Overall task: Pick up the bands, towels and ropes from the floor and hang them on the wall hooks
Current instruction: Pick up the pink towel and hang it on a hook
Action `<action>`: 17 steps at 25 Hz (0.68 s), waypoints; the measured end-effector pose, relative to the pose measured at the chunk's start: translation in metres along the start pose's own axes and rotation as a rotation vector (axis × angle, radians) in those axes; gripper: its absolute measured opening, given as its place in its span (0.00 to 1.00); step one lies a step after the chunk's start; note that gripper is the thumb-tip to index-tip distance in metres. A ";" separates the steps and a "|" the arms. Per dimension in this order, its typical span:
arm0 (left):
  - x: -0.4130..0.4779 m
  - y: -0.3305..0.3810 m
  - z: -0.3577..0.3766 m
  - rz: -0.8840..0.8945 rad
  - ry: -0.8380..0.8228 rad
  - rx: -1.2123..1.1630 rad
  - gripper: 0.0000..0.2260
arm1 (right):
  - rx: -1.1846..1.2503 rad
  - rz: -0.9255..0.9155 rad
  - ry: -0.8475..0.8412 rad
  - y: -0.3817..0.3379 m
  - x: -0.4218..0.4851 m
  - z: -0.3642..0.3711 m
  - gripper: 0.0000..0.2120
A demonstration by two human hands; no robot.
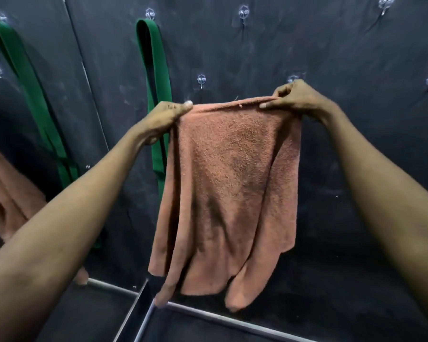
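Against the wall, left hand and right hand pinch the towel taut by its hem; lift that hem over the hook, seemingly just above, before releasing.

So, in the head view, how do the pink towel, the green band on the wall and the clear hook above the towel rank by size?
1. Pink towel: largest, though it is also nearest the camera.
2. Green band: long but narrow, partly hidden.
3. Clear hook: plainly smallest.
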State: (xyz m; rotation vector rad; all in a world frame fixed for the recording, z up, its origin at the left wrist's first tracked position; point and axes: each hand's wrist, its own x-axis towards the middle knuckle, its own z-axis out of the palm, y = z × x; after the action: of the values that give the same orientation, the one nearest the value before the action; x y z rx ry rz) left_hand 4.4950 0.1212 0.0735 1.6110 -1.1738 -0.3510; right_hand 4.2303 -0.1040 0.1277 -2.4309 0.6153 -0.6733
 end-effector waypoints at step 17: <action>0.019 0.057 0.025 -0.055 -0.324 -0.356 0.19 | 0.654 -0.116 -0.085 -0.036 0.008 0.030 0.13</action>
State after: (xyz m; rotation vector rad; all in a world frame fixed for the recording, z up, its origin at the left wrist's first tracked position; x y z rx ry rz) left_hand 4.4574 0.0942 0.1190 1.3048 -1.2261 -0.8328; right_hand 4.2633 -0.0701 0.1300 -1.8762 0.1728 -0.6819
